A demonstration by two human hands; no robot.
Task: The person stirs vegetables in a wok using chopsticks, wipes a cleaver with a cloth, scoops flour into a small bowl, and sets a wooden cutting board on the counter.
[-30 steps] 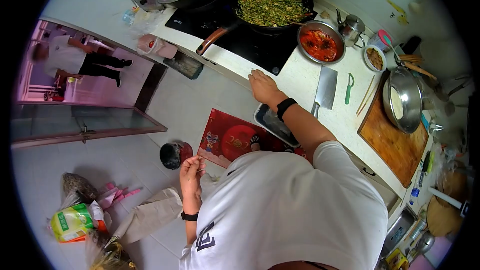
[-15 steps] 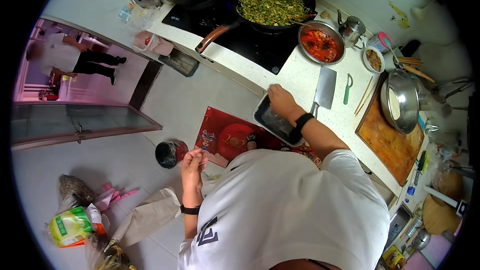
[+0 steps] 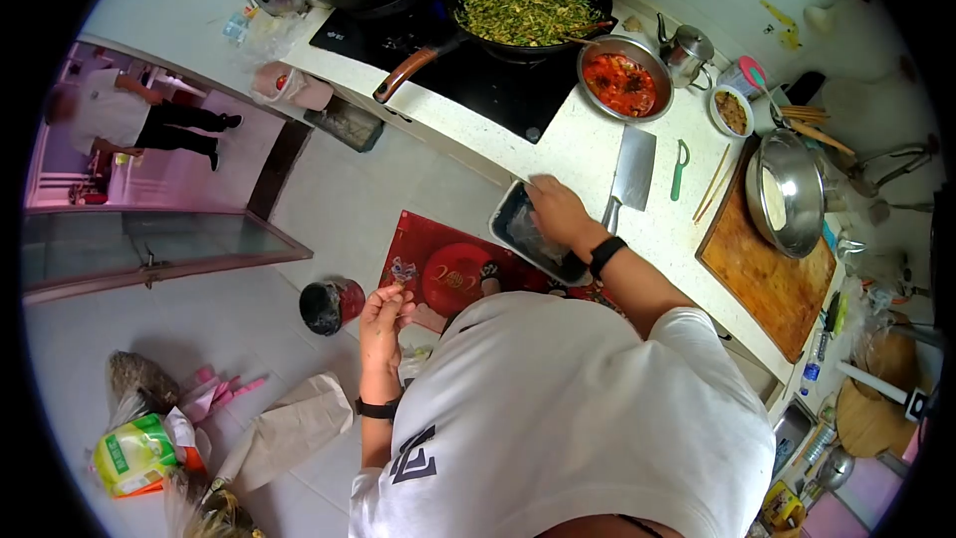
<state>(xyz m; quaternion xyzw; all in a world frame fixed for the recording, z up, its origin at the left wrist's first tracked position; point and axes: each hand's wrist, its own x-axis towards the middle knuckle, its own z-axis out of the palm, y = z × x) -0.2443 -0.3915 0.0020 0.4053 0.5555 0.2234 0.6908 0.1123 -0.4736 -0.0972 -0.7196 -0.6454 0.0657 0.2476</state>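
My right hand [image 3: 560, 211] is over the counter edge, its fingers blurred, above a dark rectangular bin [image 3: 573, 269] with a pale rim. Something translucent lies inside that bin. To the left, my left hand [image 3: 383, 317] is raised with its fingers curled together in a pinch; what they hold, if anything, is too small to name. Below and behind it stands a red-and-black bucket [image 3: 349, 301] on the floor. Near my right hand, on the counter, lie a cleaver [image 3: 632, 171] and a green-handled peeler [image 3: 679, 171].
On the cooktop [image 3: 478, 100] sits a pan [image 3: 533, 5] of chopped greens. Beside it are a bowl of red food [image 3: 619, 85], a kettle [image 3: 687, 52] and a cutting board [image 3: 762, 269] with a metal bowl [image 3: 797, 189]. Bags [image 3: 134, 453] lie on the floor. Another person [image 3: 129, 115] stands beyond the doorway.
The whole view has shifted slightly left. My right hand has moved a little off the counter edge and over the bin. My left hand stays raised in its pinch.
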